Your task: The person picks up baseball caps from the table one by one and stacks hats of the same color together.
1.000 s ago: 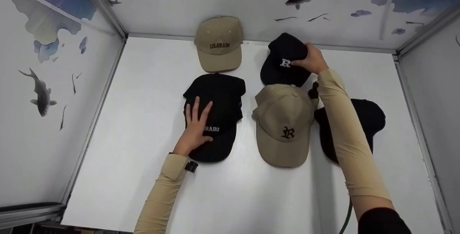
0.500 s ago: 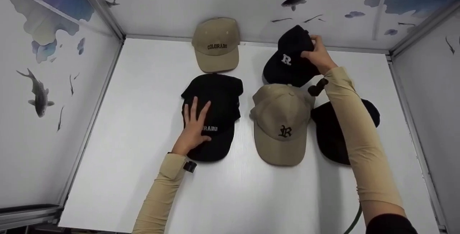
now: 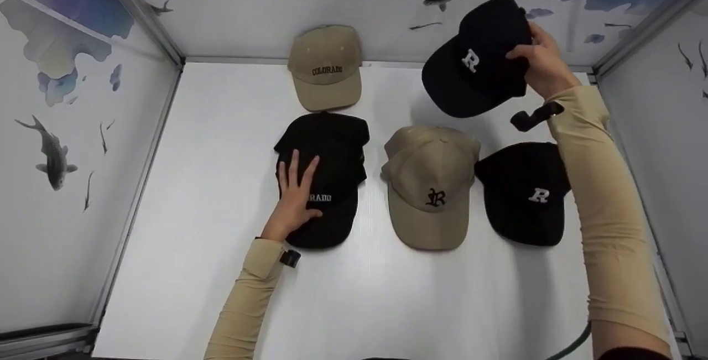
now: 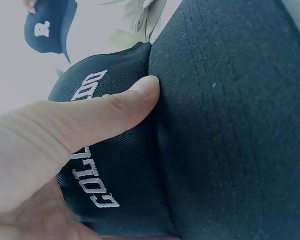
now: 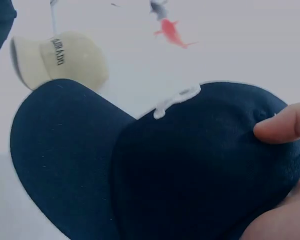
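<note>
My left hand (image 3: 293, 199) rests with spread, straight fingers on a stacked black Colorado cap (image 3: 343, 177). In the left wrist view the thumb (image 4: 125, 107) lies across its white lettering. My right hand (image 3: 545, 64) pinches the crown of a dark cap (image 3: 492, 34) with a white R, thumb outside and other fingers mostly behind. That cap is raised off the table and tilted, its brim to the lower left. Below it sit a stack of khaki caps (image 3: 434, 177) with a dark R and another black R cap (image 3: 522, 194), its right edge partly covered by the sleeve.
A khaki Colorado cap (image 3: 326, 67) leans at the back by the wall. The white table (image 3: 343, 299) is bounded by panels with fish prints on the back, left (image 3: 55, 150) and right. A green cable (image 3: 572, 343) runs beside the right forearm.
My right hand has lifted the dark R cap up and to the right, away from the khaki stack. The black R cap below is more exposed. My left hand stays on the black Colorado cap.
</note>
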Demonstrator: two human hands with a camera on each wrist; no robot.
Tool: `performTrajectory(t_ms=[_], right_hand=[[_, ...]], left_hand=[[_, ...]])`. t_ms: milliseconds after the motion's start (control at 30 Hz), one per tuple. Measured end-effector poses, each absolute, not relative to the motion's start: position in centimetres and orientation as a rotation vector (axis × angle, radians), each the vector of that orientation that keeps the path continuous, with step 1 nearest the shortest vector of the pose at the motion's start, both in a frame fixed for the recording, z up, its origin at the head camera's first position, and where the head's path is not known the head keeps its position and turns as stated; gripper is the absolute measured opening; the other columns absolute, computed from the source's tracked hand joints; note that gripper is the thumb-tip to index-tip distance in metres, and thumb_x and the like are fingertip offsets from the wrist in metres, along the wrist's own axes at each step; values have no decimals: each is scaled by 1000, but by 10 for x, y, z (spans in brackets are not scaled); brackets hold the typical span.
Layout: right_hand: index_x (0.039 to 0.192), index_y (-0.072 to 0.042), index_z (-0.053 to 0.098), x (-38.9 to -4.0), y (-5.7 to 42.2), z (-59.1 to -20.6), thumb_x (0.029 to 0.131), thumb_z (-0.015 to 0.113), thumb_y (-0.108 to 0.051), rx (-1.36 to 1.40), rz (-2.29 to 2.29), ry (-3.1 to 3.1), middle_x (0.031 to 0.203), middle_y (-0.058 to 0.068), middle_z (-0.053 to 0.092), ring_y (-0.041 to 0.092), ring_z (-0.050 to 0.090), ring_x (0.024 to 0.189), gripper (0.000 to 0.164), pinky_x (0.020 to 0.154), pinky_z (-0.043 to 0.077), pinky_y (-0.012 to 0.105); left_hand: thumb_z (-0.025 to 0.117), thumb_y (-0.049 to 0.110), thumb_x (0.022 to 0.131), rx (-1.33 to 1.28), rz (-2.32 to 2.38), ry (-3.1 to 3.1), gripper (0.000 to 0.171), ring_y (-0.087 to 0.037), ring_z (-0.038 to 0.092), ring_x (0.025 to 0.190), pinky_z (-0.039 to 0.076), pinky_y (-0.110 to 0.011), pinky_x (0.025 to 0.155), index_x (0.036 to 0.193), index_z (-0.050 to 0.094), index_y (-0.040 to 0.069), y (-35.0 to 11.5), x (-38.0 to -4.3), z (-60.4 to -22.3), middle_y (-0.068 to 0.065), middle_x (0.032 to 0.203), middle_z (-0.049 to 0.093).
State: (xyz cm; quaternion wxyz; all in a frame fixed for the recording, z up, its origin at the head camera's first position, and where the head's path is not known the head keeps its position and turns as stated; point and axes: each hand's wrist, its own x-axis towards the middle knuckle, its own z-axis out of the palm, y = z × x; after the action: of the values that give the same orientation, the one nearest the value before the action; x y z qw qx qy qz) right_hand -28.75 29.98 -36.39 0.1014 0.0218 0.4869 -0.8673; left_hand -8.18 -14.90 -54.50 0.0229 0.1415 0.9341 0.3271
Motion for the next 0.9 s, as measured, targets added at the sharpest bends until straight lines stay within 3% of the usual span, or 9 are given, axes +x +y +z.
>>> performTrajectory(t_ms=[267,433,600,733,900], right_hand=[[127,8,49,-245,334,-324,81,34,32,-300,-2320,1657,117,19,55,26,59,103,54,82,52,29],[119,2,54,-207,351,-311,85,48,23,-424,-1808,2122,106,12,57,20,59,91,40,71,54,25],[115,-1,53,-176,359,-311,92,58,8,-574,-1283,2317,98,9,60,18,61,81,26,62,53,27],[109,0,56,-160,367,-316,98,51,1,-685,-1118,2206,90,11,60,21,62,74,13,61,53,30],[93,-7,59,-150,381,-334,99,50,1,-825,-944,1995,75,9,53,20,54,64,14,60,47,32]], left_hand=[[87,3,68,455,1019,2901,115,-52,-17,137,48,-52,89,154,12,15,-150,-82,-544,-23,156,-16],[87,2,68,449,1042,2887,116,-52,-17,137,51,-50,85,155,12,17,-149,-81,-543,-22,156,-16],[87,3,68,431,1045,2881,115,-52,-17,137,48,-53,88,155,12,18,-150,-79,-542,-22,156,-16],[87,4,69,416,1038,2875,115,-52,-17,137,47,-54,90,155,12,18,-150,-79,-542,-21,157,-16],[86,5,70,408,1029,2865,114,-51,-17,137,48,-53,89,155,12,19,-149,-80,-540,-19,157,-17]])
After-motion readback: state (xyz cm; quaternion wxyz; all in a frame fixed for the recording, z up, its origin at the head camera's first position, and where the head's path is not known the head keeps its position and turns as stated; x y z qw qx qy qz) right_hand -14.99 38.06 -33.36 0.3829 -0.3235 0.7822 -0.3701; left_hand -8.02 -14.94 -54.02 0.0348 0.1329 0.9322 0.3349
